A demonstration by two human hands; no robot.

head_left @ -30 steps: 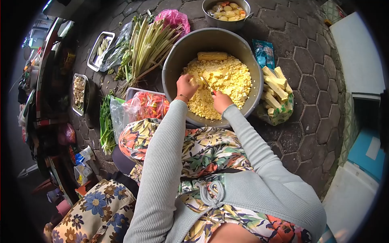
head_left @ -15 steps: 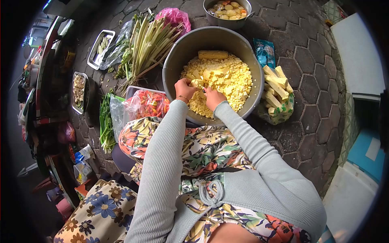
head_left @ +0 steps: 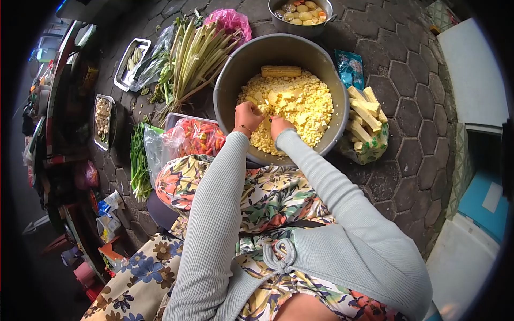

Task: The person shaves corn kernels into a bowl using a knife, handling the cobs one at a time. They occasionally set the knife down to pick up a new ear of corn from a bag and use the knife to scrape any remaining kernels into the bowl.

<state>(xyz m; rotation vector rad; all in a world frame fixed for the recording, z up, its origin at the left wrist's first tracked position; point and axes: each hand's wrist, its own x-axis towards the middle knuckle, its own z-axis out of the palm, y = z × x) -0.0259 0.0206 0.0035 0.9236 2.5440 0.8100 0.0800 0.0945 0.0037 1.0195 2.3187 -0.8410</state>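
L grip [head_left: 249, 116] nr cob [head_left: 281, 71], long axis L-R

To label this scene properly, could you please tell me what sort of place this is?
Probably a paved yard or alley used for preparing food: dark hexagonal paving forms the ground, with a large basin of cut corn and a bundle of long stalks on it.

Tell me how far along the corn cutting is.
Probably well along. Done: cut corn heaped in the tub, and seemingly stripped cobs in a bag beside it. In hand: the left hand and right hand are close together over the heap, their grip unclear. Left: at least one seemingly uncut cob in the tub.
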